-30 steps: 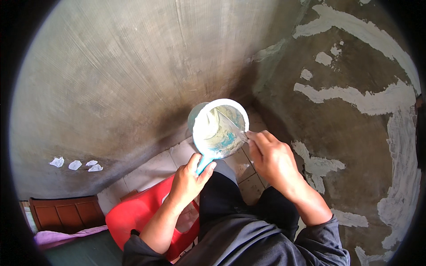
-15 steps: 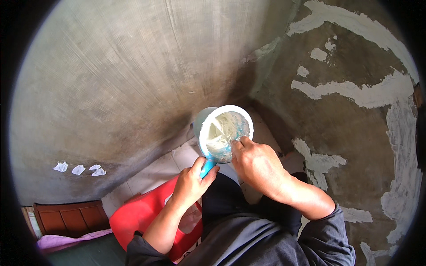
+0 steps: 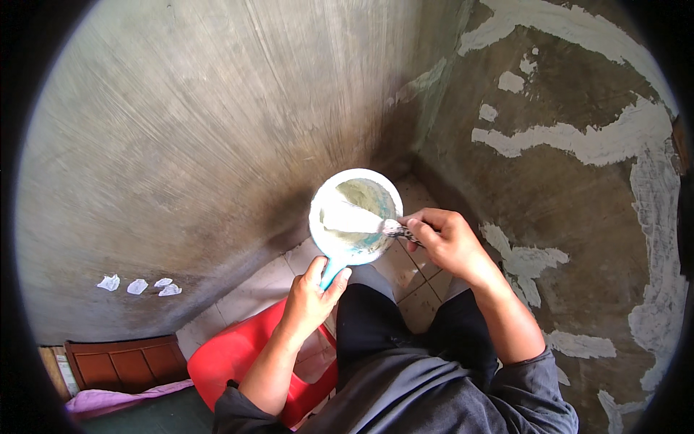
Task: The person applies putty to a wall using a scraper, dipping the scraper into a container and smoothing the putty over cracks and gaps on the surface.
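My left hand [image 3: 311, 296] grips the light-blue handle of a round dipper [image 3: 343, 254] whose inside is coated with pale paste [image 3: 361, 192]. My right hand [image 3: 448, 242] is closed on the speckled handle of a putty knife [image 3: 394, 228]. The knife's blade lies tilted over the dipper's mouth, covered in bright white material.
A streaked grey wall [image 3: 217, 130] meets a darker wall [image 3: 571, 210] with white filler patches at the right. A red plastic chair [image 3: 224, 347] is at my lower left, near a brown wooden panel [image 3: 123, 362] and purple cloth [image 3: 108, 398]. Pale floor tiles [image 3: 412, 275] show below.
The putty knife has turned from reaching down inside the dipper to lying broadside over its mouth. My right hand has rotated and shifted right since half a second ago. The dipper has moved slightly.
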Motion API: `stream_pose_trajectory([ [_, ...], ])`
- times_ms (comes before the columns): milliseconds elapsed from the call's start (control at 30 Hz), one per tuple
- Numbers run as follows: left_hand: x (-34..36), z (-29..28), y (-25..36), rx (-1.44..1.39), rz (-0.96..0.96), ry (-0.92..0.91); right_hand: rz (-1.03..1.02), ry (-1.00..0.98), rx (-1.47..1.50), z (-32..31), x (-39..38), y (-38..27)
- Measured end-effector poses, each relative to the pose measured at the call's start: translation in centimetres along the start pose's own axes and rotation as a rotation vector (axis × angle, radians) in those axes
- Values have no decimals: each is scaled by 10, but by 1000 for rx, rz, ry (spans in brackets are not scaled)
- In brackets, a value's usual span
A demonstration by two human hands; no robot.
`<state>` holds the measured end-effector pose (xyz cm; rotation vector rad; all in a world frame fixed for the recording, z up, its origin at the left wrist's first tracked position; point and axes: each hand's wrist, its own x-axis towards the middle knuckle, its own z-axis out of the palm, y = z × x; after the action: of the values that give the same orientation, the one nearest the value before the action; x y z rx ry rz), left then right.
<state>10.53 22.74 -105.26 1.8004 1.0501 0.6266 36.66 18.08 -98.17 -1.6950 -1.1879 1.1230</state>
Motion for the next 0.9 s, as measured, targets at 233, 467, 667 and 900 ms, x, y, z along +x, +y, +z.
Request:
stream_pose_trajectory([
  [233, 4, -1, 11, -251, -320, -24, 146, 14, 629, -27, -16, 44],
  [467, 8, -1, 11, -327, -374, -27, -18, 318, 753, -30, 22, 62],
  [667, 10, 0, 10, -314, -362, -47, -215, 708, 466, -13, 135, 112],
  [900, 9, -3, 11, -302, -346, -31, -216, 942, 111, 5, 170, 84],
])
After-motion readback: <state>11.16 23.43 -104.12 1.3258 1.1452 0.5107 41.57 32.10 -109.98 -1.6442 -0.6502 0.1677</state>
